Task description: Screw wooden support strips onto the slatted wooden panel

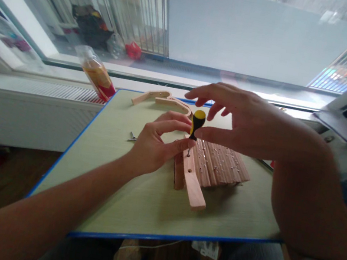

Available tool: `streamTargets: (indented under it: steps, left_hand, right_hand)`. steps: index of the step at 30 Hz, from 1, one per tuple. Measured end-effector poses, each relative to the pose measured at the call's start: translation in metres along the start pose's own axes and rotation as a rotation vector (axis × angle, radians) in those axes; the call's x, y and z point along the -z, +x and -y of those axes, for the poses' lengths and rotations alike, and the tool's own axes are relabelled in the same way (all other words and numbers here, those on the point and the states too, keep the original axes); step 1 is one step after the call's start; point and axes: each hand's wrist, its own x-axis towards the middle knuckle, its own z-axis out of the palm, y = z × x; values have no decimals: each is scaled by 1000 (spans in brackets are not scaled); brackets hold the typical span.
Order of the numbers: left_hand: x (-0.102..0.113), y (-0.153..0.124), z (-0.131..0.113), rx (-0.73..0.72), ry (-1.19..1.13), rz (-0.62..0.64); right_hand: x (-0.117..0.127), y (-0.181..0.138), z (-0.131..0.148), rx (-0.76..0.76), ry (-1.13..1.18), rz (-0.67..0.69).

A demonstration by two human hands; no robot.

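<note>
A short yellow-and-black screwdriver (198, 120) stands nearly upright, its tip on a screw in a curved wooden piece (193, 187). My left hand (155, 142) is closed around the lower part of the screwdriver, thumb and fingers at the base of its handle. Over the tool hovers my right hand (244, 119), fingers spread, with the thumb beside the handle; whether that thumb touches is unclear. The wooden piece, with a second hole showing, lies on a ridged stack of brown slats (220, 166) dotted with small metal bits.
Two more curved wooden pieces (173, 103) lie at the table's far side. Small metal parts (132, 137) rest left of my left hand. A bottle (95, 73) leans by the table's (98, 206) far left corner. Beyond are a radiator (31, 114) and window.
</note>
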Motion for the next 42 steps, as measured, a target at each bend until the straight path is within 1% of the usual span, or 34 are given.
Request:
streamTargets:
  steps: [3,6,11,17,23,26,28,31,34,38,42]
  left_hand:
    - [-1,-1,3,21,-39,2]
    - [-2,-2,3,29,-61,10]
    - [-2,-4,2,46,-61,23]
    - [-3,-11,11,73,-102,15]
    - [-7,-15,14,125,-123,6]
    - [-7,-16,14,121,-141,23]
    - [-5,-18,16,123,-98,51]
    - [0,-19,19,144,15,141]
    - [4,-18,20,163,55,221]
    - [5,-20,21,165,94,222]
    - [5,-24,24,160,125,214]
  right_hand:
    - [6,0,1,-16,23,11]
    - [6,3,6,-30,44,21]
    - [4,6,13,-103,-35,25]
    - [0,9,13,-143,-112,36]
    - [-5,8,13,-143,-66,30]
    - [-8,9,14,-89,-45,92]
    - [-10,10,13,-66,-66,134]
    - [-14,10,12,-92,-128,130]
    - [-15,10,10,-121,-166,141]
    - [-16,11,9,-157,-183,153]
    - [-19,12,9,-156,-240,111]
